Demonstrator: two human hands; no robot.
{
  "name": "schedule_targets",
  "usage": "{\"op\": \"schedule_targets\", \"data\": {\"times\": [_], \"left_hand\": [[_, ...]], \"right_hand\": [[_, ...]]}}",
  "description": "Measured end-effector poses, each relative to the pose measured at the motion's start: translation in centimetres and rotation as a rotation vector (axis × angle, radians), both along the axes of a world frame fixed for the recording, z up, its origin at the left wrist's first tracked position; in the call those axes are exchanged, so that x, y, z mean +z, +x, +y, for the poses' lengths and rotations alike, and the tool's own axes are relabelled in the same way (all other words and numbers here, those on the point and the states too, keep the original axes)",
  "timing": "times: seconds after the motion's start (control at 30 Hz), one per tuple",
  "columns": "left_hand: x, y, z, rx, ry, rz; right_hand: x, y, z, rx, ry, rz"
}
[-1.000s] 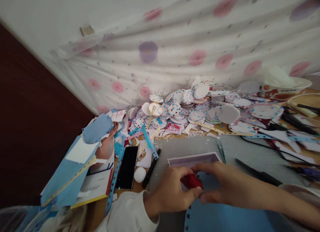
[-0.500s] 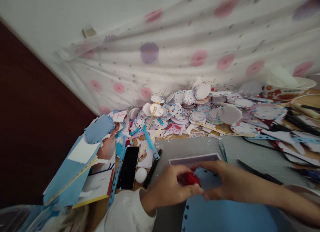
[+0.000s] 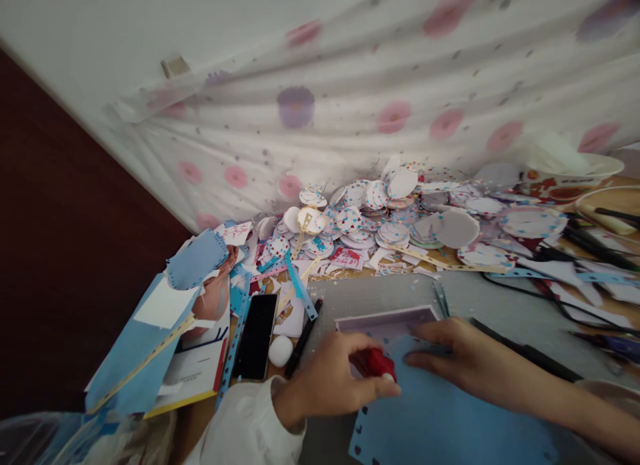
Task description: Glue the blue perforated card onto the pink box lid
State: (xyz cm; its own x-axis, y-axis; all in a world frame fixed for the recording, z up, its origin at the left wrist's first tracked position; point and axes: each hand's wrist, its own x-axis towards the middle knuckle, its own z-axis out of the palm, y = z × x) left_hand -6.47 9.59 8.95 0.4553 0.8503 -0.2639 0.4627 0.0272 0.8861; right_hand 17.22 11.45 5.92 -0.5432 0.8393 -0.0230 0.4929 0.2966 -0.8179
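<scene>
Left hand [image 3: 333, 378]: thumb and fingers closed on a small red tool [image 3: 381, 363], at the upper left part of a blue sheet [image 3: 450, 411]. Right hand [image 3: 467, 358]: thumb and forefinger at the sheet's upper part; whether they pinch it cannot be told. Heart-shaped holes line the sheet's left edge.

Just beyond the fingers: a shallow tray [image 3: 385, 313], its far rim visible, with tweezers [image 3: 441, 299] near its right corner. Black pen-like tool [image 3: 525, 351] beyond the right forearm. Left of the left hand: black pen [image 3: 304, 338], white ball [image 3: 281, 351], phone [image 3: 256, 337].

Paper discs [image 3: 350, 218] and scraps crowd the mat's far edge, against a flowered curtain [image 3: 400, 85]. Bare grey mat [image 3: 390, 291] shows between tray and scraps, and right of the tweezers.
</scene>
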Motion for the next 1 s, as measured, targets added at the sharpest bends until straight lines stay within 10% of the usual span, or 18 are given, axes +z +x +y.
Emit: {"op": "schedule_targets", "data": {"times": [0.47,1.0], "left_hand": [[-0.7,1.7,0.3,-0.114,0.211,0.094],[-0.2,-0.2,2.7,-0.098,-0.348,-0.225]], "right_hand": [[1.5,-2.7,-0.2,0.119,-0.084,-0.030],[0.9,0.5,0.7,0.054,-0.082,0.017]]}}
